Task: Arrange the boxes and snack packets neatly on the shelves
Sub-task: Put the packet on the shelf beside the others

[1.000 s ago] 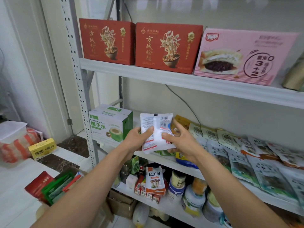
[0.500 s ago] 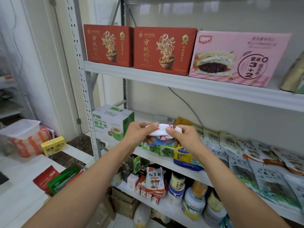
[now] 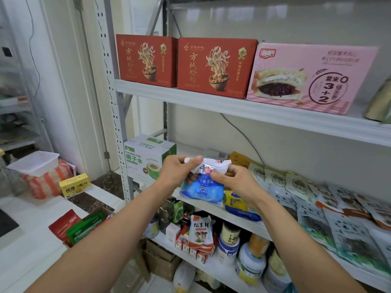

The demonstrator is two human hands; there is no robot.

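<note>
Both hands hold a blue and white packet (image 3: 202,188) in front of the middle shelf (image 3: 213,207). My left hand (image 3: 177,171) pinches its folded white top at the left, and my right hand (image 3: 237,182) grips the top at the right. The packet's blue lower part hangs down over the shelf's front edge. A green and white coconut water box (image 3: 146,157) stands just left of my left hand. Several flat snack packets (image 3: 313,210) lie in rows to the right. Two red noodle boxes (image 3: 213,67) and a pink cake box (image 3: 309,78) stand on the top shelf (image 3: 232,106).
A blue and yellow packet (image 3: 237,205) lies under my right wrist. The lower shelf holds jars (image 3: 229,240), a mushroom seasoning pouch (image 3: 200,232) and small boxes. On the white counter at the left are red and green packets (image 3: 78,226), a yellow box (image 3: 74,185) and a plastic tub (image 3: 35,162).
The packet has turned from its white back facing me to its blue front, hanging lower from its folded top. Both hands kept hold of it and the view moved closer to the shelf.
</note>
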